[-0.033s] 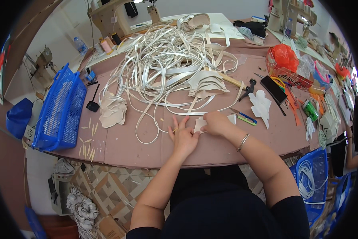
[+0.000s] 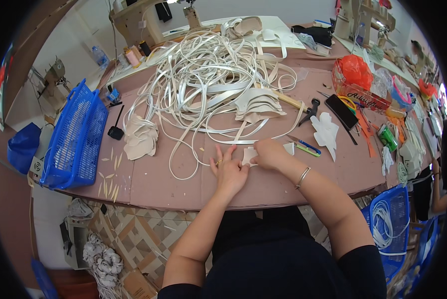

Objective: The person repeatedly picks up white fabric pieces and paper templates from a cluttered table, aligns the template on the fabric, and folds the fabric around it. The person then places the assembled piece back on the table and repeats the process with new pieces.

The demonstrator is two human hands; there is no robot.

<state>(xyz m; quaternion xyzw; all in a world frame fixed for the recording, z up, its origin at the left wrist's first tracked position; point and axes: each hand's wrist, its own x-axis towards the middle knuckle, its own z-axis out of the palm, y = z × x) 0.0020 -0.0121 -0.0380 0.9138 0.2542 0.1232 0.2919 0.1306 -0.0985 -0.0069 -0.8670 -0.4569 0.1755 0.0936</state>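
A small cream piece of leather-like material (image 2: 248, 156) lies flat on the cloth-covered table, partly hidden by my right hand (image 2: 272, 155). That hand's fingers are curled together and press on the piece from its right. Just left of it my left hand (image 2: 229, 170) rests with fingers spread, its thumb reaching the near edge of the piece. A white piece (image 2: 289, 148) shows beyond my right hand. Past that are small scissors or snips (image 2: 307, 147) with blue and green handles. Above my hands, long white and cream straps (image 2: 203, 74) form a big tangled heap.
Stacked cream pieces (image 2: 258, 104) and another pile (image 2: 141, 138) lie by the straps. A hammer (image 2: 310, 112), a phone (image 2: 342, 112) and white cutouts (image 2: 326, 133) are on the right. A blue basket (image 2: 79, 142) stands left; another blue basket (image 2: 390, 224) holds straps lower right.
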